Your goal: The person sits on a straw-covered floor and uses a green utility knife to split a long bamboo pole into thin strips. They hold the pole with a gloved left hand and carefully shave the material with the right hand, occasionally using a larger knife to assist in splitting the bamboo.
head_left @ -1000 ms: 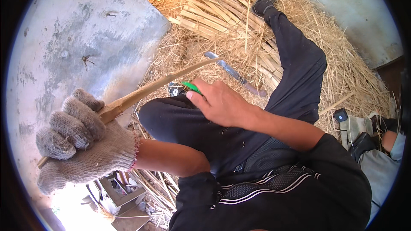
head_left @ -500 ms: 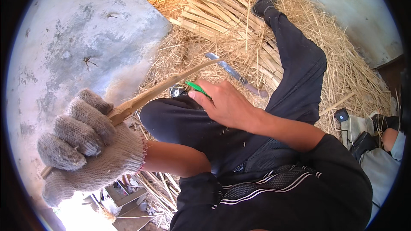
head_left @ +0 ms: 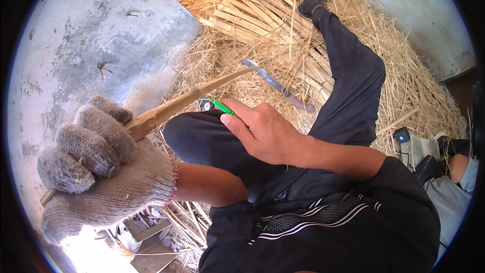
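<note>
My left hand (head_left: 101, 162), in a grey knit glove, is closed around the thick end of a long, curved strip of split bamboo (head_left: 177, 106). From the fist the strip slants up and right, its thin tip passing in front of a large knife. My bare right hand (head_left: 270, 134) grips a green-handled knife (head_left: 222, 106) just below the strip's middle. A thin blade runs from the handle up across the strip and looks to be touching it. The large knife (head_left: 273, 82), with a broad grey blade, lies on the straw beyond.
A pile of split strips (head_left: 252, 15) lies on shavings at the far side. A pale worn wall (head_left: 106, 35) stands at left. My legs in dark trousers (head_left: 348, 60) frame the spot. Another person's knee (head_left: 457, 167) shows at the right edge; scraps (head_left: 151, 232) lie lower left.
My right hand has shifted slightly left and down, bringing the green-handled knife across the bamboo strip. The left hand has moved a little left with the strip.
</note>
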A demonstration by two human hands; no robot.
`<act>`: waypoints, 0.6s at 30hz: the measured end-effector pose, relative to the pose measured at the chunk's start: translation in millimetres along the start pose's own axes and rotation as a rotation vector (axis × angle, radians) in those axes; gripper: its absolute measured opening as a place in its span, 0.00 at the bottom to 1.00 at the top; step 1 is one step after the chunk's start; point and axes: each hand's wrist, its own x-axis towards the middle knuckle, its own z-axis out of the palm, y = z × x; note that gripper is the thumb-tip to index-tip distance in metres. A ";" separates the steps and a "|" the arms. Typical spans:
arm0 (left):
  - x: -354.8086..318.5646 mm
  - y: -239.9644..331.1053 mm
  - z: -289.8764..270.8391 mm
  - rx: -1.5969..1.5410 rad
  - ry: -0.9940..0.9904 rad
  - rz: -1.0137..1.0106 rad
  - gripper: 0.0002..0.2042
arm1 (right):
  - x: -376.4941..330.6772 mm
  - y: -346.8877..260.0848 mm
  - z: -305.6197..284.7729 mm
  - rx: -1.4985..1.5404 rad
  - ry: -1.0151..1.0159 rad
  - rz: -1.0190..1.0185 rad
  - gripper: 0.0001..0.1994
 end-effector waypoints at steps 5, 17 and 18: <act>-1.0 -6.1 11.1 0.240 0.029 0.121 0.33 | 8.8 42.6 12.1 -0.114 0.064 0.129 0.17; -3.7 -6.9 17.9 0.310 0.092 0.145 0.32 | 3.2 47.4 12.0 -0.086 0.075 0.135 0.14; -2.9 -4.7 15.1 0.317 0.099 0.145 0.32 | 5.4 42.8 14.2 -0.056 0.068 0.083 0.14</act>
